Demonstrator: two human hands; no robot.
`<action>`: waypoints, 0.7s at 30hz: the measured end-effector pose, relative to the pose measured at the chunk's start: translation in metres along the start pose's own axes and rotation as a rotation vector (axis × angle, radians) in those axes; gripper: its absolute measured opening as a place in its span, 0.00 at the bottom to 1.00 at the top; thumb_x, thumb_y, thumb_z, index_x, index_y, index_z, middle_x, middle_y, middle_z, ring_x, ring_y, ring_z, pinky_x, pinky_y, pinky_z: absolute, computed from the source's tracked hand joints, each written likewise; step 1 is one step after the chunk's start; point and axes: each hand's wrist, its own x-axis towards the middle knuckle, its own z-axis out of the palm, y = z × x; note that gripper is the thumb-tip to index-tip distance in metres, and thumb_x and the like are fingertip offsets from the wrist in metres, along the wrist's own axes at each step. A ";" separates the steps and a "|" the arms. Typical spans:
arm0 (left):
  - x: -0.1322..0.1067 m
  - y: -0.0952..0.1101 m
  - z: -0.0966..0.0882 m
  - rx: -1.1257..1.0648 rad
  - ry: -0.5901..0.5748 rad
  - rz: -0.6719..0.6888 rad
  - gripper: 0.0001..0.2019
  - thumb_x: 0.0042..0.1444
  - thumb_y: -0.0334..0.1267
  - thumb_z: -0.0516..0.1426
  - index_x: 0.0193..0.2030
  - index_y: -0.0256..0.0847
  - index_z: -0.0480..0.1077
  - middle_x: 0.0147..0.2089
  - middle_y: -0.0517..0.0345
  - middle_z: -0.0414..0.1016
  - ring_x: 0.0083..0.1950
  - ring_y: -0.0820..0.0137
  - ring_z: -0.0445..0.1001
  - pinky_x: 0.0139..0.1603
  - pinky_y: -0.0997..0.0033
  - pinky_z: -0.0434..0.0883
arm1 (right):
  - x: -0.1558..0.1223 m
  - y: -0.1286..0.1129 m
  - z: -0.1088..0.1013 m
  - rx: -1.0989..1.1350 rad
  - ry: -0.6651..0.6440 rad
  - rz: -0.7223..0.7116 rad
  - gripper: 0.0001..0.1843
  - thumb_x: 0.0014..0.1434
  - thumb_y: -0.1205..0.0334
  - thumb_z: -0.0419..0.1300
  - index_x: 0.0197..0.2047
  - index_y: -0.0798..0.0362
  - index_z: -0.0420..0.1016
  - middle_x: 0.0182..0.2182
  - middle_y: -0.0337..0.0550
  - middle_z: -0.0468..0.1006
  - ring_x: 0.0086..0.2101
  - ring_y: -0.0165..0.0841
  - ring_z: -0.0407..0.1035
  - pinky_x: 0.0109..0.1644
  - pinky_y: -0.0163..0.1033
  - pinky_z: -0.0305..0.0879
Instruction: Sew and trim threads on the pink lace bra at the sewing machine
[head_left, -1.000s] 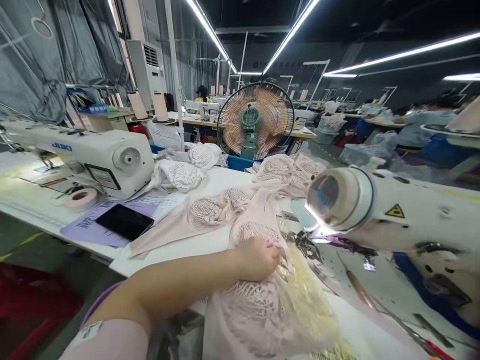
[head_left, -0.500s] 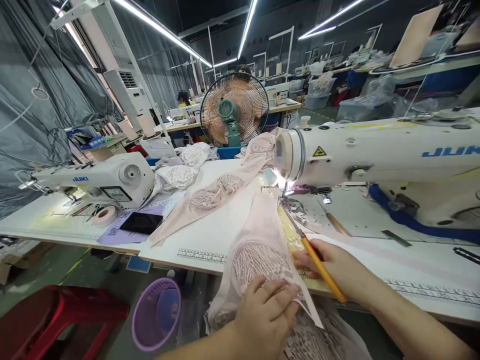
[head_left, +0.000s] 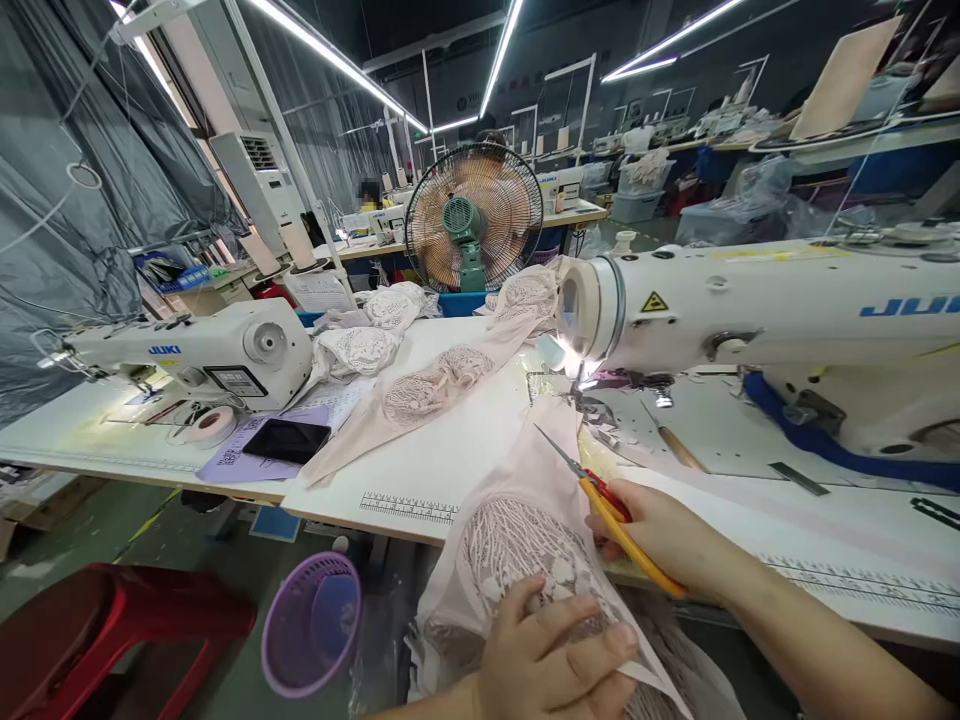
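Observation:
My left hand (head_left: pixel 551 655) pinches the lower edge of a pale pink lace garment (head_left: pixel 517 510) that hangs over the front of the white table (head_left: pixel 420 470). My right hand (head_left: pixel 660 535) is closed on yellow-handled thread snips (head_left: pixel 607 510), whose blades point up-left over the fabric toward the needle area. The white Juki sewing machine (head_left: pixel 750 310) stands just behind, its lamp lighting the fabric under the needle.
A second Juki machine (head_left: pixel 202 350) stands at left, with a tape roll (head_left: pixel 210 425), a black phone (head_left: pixel 286 440) and lace pieces (head_left: pixel 435 375) nearby. A standing fan (head_left: pixel 472 215) is behind. A purple basket (head_left: pixel 311 625) and red stool (head_left: pixel 127 620) sit on the floor.
The view swung from left to facing the machine. My left hand slid down the garment to its hem. My right hand came into view with the snips and lifted them slightly toward the fabric.

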 end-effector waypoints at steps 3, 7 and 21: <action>-0.009 0.006 0.007 -0.047 -0.090 0.027 0.11 0.58 0.50 0.57 0.32 0.46 0.73 0.50 0.60 0.80 0.58 0.58 0.73 0.69 0.41 0.52 | -0.005 -0.004 0.005 0.072 -0.056 0.011 0.13 0.42 0.55 0.62 0.23 0.47 0.60 0.21 0.31 0.63 0.24 0.33 0.64 0.30 0.40 0.68; -0.010 0.006 -0.006 -0.078 -0.121 -0.030 0.07 0.60 0.44 0.57 0.41 0.49 0.74 0.45 0.61 0.82 0.52 0.65 0.78 0.69 0.45 0.55 | -0.012 -0.004 0.004 0.102 -0.024 -0.049 0.17 0.41 0.52 0.66 0.25 0.48 0.60 0.22 0.30 0.59 0.26 0.31 0.57 0.31 0.38 0.61; -0.039 -0.068 -0.111 -0.242 -0.387 -0.785 0.21 0.60 0.39 0.54 0.60 0.43 0.63 0.49 0.47 0.79 0.45 0.61 0.80 0.44 0.64 0.78 | -0.023 -0.014 0.001 0.395 -0.070 -0.095 0.29 0.37 0.37 0.70 0.26 0.49 0.62 0.24 0.37 0.67 0.29 0.36 0.68 0.37 0.44 0.69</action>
